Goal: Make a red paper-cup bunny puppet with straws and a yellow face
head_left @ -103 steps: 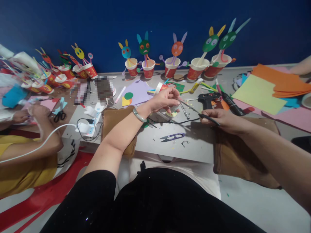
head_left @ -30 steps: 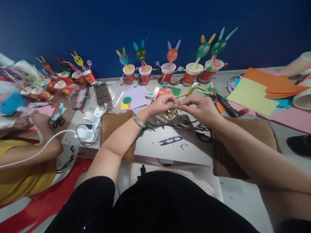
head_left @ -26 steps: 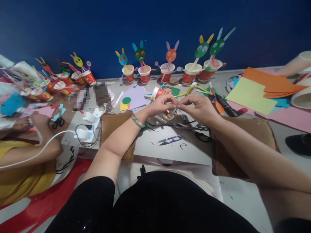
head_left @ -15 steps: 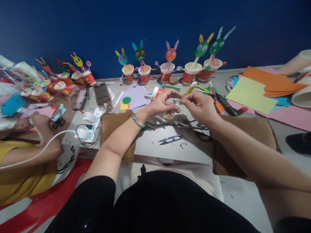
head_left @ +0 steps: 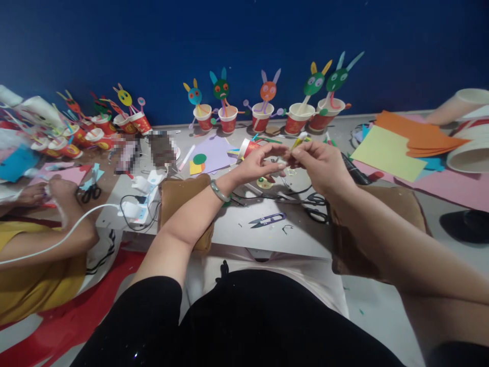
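Observation:
My left hand (head_left: 257,164), with a green bangle on its wrist, and my right hand (head_left: 321,165) meet fingertip to fingertip above the grey table (head_left: 267,234). Both pinch a tiny piece between them, too small to name. Just below the hands lie black-handled scissors (head_left: 313,206), a small round yellow paper piece (head_left: 265,182) and purple thread snips (head_left: 267,220). A tipped red paper cup (head_left: 248,148) lies right behind my left hand.
Red paper cups with paper bunny faces on sticks (head_left: 263,109) line the blue wall. Coloured paper sheets (head_left: 389,145) lie at the right. Another person in a yellow top (head_left: 34,270) works at the left near black scissors (head_left: 89,192) and a white cable.
My right hand put down the scissors it held earlier and came over to my left hand. Over the last second both hands rose a little while pinching the small piece.

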Tool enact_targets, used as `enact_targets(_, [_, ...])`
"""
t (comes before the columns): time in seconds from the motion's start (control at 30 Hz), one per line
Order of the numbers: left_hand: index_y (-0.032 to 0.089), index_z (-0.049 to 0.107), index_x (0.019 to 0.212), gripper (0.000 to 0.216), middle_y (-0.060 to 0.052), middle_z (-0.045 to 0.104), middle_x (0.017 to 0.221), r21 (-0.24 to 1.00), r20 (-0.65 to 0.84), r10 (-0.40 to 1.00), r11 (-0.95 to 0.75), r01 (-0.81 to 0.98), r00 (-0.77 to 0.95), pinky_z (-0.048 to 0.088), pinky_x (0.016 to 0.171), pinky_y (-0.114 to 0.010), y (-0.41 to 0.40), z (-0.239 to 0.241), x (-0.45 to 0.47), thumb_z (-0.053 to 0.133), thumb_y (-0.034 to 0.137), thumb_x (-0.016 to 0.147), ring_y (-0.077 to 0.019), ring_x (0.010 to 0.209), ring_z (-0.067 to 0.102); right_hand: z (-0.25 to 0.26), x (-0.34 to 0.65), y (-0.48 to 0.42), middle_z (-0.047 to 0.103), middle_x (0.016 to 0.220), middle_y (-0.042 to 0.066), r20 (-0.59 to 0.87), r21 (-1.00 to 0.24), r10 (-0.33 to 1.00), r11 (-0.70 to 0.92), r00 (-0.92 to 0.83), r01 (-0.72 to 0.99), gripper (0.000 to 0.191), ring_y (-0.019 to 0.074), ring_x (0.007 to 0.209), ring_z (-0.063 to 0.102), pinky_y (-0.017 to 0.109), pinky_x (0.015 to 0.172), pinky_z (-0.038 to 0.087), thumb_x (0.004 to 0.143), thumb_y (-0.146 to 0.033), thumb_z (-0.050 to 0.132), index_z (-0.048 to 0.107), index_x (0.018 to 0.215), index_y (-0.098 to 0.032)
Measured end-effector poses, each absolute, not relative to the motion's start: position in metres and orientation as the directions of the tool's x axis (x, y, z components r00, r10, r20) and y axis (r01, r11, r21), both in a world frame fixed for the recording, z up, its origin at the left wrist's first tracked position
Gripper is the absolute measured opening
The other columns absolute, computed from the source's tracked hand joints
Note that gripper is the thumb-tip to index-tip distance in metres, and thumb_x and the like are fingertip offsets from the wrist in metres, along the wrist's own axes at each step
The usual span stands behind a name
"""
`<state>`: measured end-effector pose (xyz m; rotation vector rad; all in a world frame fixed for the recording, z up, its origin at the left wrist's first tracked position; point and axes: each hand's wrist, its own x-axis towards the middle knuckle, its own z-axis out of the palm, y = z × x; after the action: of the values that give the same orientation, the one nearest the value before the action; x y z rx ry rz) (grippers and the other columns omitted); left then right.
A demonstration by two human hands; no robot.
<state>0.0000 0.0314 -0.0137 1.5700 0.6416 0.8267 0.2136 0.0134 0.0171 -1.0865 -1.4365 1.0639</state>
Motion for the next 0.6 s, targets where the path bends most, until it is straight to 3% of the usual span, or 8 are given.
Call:
enact_targets(0.13, [0.024,0.055,0.156,0.085,-0.021,0.058,0.170,0.996,0.075,0.782,-0.082,-0.017,0.619,0.070,0.084,-0.033,0.031,-0.016,-0.001,0.089,0.066,0.090,-0.0229,0.109,0.083,0.015,0.213,0.011,0.081,0.084,0.005,0.260,-0.937,0.958,0.281,-0.123,0.206,0.033,0.0227,0.079,0.078,0.039,0.077,0.070,0.099,-0.046,0.088,0.069,0.081,-0.026])
enact_targets(0.27, [0.027,0.057,0.159,0.089,-0.018,0.060,0.166,0.994,0.106,0.757,-0.100,-0.046,0.645,0.070,0.087,-0.036,0.037,-0.024,0.000,0.096,0.058,0.084,-0.0237,0.109,0.083,0.012,0.213,0.017,0.080,0.081,0.004,0.232,-0.946,0.965,0.253,-0.124,0.203,0.041,0.0226,0.072,0.077,0.039,0.071,0.066,0.101,-0.057,0.083,0.060,0.084,-0.028])
enact_targets(0.43, [0.025,0.065,0.154,0.091,-0.017,0.064,0.160,0.968,0.217,0.764,-0.249,-0.032,0.608,0.065,0.103,-0.036,0.050,-0.033,0.002,0.102,0.058,0.077,-0.0345,0.153,0.063,0.014,0.213,0.020,0.084,0.085,0.004,0.101,-0.983,0.985,0.120,-0.140,0.141,0.048,0.0235,0.073,0.076,0.044,0.075,0.064,0.100,-0.070,0.079,0.052,0.088,-0.032])
enact_targets(0.6, [0.023,0.070,0.149,0.086,-0.018,0.065,0.159,0.973,0.180,0.754,-0.230,-0.003,0.632,0.062,0.103,-0.037,0.050,-0.028,-0.002,0.103,0.054,0.076,-0.0348,0.154,0.061,0.020,0.214,0.017,0.083,0.085,0.006,0.150,-0.952,0.973,0.190,-0.175,0.239,0.045,0.0261,0.078,0.078,0.046,0.080,0.064,0.099,-0.069,0.078,0.054,0.090,-0.032])
